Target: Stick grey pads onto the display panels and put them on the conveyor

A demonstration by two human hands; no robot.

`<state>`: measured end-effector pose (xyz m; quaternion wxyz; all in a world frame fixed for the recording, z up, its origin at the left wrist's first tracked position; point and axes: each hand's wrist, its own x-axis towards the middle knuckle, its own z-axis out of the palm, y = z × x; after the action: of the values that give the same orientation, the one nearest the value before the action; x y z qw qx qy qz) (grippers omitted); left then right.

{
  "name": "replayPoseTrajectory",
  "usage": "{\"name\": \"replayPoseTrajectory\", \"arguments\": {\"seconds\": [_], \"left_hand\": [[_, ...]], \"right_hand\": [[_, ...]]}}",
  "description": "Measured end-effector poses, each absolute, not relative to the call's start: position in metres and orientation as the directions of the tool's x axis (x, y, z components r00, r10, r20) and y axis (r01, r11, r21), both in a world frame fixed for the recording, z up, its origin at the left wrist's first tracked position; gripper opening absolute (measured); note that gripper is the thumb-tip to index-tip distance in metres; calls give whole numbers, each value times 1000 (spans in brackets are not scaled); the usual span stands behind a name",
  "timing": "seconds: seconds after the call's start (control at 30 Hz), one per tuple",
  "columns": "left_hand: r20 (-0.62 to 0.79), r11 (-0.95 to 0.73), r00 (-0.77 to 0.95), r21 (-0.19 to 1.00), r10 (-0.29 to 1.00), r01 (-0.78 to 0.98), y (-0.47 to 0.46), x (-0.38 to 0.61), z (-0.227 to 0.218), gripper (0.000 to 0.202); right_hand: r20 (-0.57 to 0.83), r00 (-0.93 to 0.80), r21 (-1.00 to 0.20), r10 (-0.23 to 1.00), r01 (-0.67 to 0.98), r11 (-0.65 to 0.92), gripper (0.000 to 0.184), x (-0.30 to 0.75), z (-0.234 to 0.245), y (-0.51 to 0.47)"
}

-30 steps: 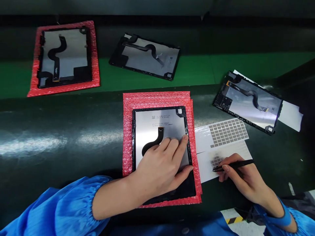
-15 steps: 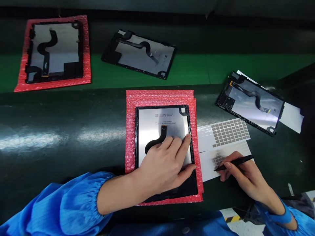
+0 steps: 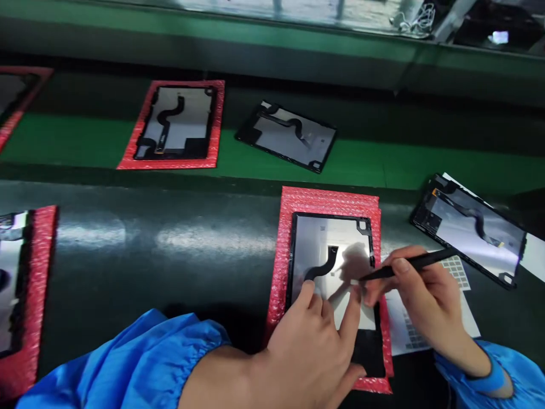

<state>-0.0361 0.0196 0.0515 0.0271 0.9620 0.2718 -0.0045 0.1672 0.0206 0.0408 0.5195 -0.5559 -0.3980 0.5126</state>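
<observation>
Fingers of the left hand (image 3: 310, 341) lie spread, tips pressing the silver face of the display panel (image 3: 317, 241), which rests on red bubble wrap (image 3: 327, 199) near the bench's (image 3: 170, 250) front edge, right of middle. Right hand (image 3: 426, 307) pinches a thin black tool (image 3: 413, 264), its tip over the panel's right edge, above a sticker sheet (image 3: 462, 272) just beside the wrap.

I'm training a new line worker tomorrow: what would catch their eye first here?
The red bubble wrap at centre, bearing a silver display panel with a black flex cable. The left hand rests on the panel while the right hand holds a black tool over it. More panels lie on the green belt behind.
</observation>
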Motion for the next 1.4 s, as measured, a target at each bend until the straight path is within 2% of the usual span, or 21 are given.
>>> {"name": "replayPoseTrajectory", "arguments": {"seconds": [0.07, 0.17, 0.3, 0.5, 0.7, 0.83, 1.4], "left_hand": [[-52, -848, 848, 42, 527, 529, 21, -43, 45, 100], [-119, -844, 849, 101, 515, 526, 28, -48, 38, 98], [-274, -849, 860, 201, 430, 488, 40, -46, 37, 88], [-394, -848, 863, 289, 317, 443, 55, -41, 46, 76], [-435, -863, 864, 301, 255, 406, 66, -38, 56, 53], [-427, -860, 866, 305, 260, 409, 69, -37, 58, 46], [-370, -834, 869, 320, 327, 450, 68, -46, 49, 65]], "right_hand": [[-139, 131, -989, 982, -69, -131, 28, 137, 37, 41], [-157, 65, -987, 985, -35, -155, 30, 107, 25, 61], [-178, 46, -983, 983, 33, -180, 28, 100, 11, 69], [-226, 31, -970, 974, 90, -228, 29, 105, 11, 66], [-237, 70, -961, 969, 128, -245, 34, 102, 14, 68], [-243, 53, -956, 969, 155, -248, 33, 103, 14, 68], [-265, 5, -939, 964, 225, -259, 34, 104, 14, 69]]}}
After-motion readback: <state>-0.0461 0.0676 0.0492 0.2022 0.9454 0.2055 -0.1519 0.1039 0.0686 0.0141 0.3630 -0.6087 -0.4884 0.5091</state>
